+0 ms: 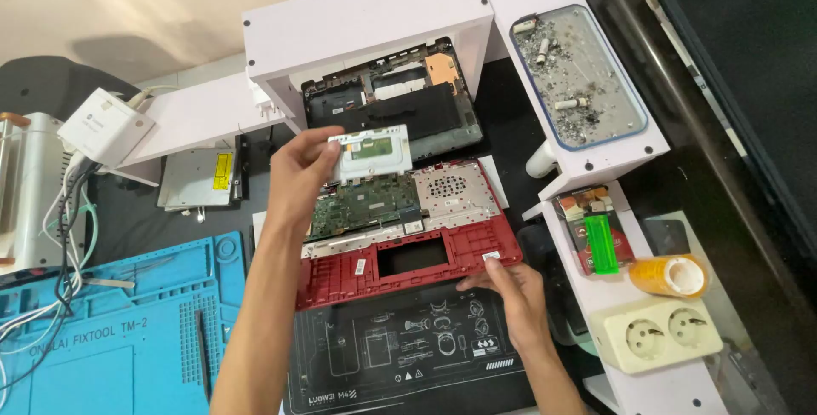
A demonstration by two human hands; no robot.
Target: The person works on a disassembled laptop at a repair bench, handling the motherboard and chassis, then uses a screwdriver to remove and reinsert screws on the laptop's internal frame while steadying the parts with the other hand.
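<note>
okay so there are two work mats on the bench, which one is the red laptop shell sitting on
The black mat with white line drawings, right in front, under the red laptop shell. The blue mat lies to its left with nothing of the laptop on it.

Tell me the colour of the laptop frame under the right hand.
Red laptop frame, head view.

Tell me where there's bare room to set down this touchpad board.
Free: the black mat below the red laptop frame, beside the right hand, and the blue mat by the left arm. Crowded: the white shelf and ash tray.
</note>
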